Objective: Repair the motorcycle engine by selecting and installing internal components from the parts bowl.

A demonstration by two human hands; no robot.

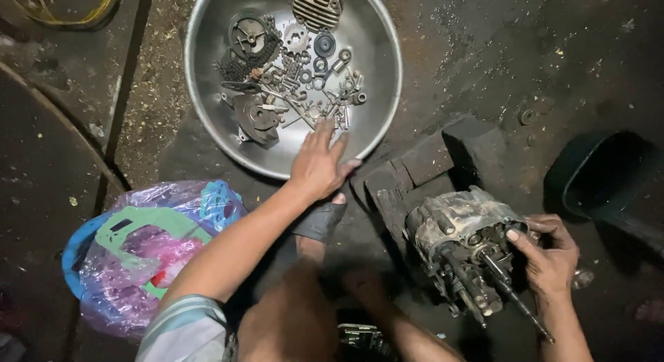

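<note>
On a grimy workshop floor (484, 64), the left hand (319, 165) reaches open-fingered into a far steel basin (207, 127) of small engine parts (297, 78), while the right hand (550, 255) grips the engine block (460, 244), apparently by its shaft side, near right.

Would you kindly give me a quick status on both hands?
Left hand open, reaching into steel basin of small parts. Right hand gripping engine case. Nothing blocking.

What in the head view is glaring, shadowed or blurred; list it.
Head view: light glares off the metal basin's rim, where the left hand reaches; the small parts inside stay sharp. The engine casing under the right hand is lit, while the dark container and the frame's corners sink into shadow. No strong blur.
</note>
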